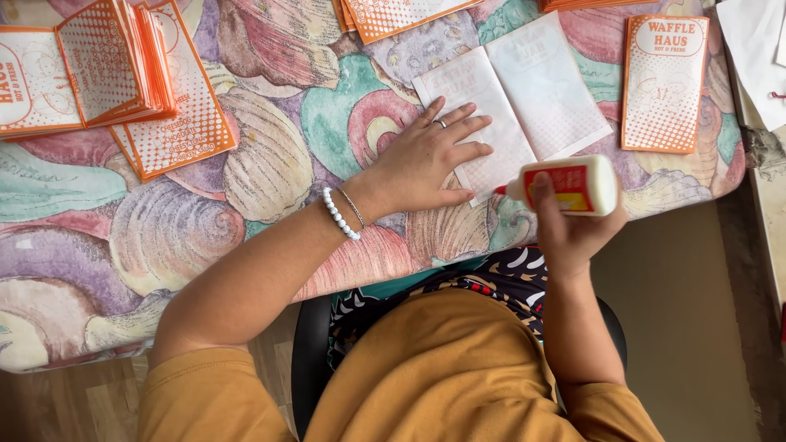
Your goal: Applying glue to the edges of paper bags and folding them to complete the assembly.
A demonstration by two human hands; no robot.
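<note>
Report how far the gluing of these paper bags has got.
Done: a stack of orange bags lies far left. In hand: the left hand presses the opened white sheet flat; the right hand tips the glue bottle toward its edge. Left: one orange bag waits right.

white glue bottle w/ red label, orange-white dotted bags, pastel shell-print tablecloth

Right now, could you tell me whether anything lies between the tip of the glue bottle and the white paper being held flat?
Nothing visible does. The right hand holds the glue bottle with its tip just off the white paper edge; the left hand presses the paper further left, clear of the tip.
</note>
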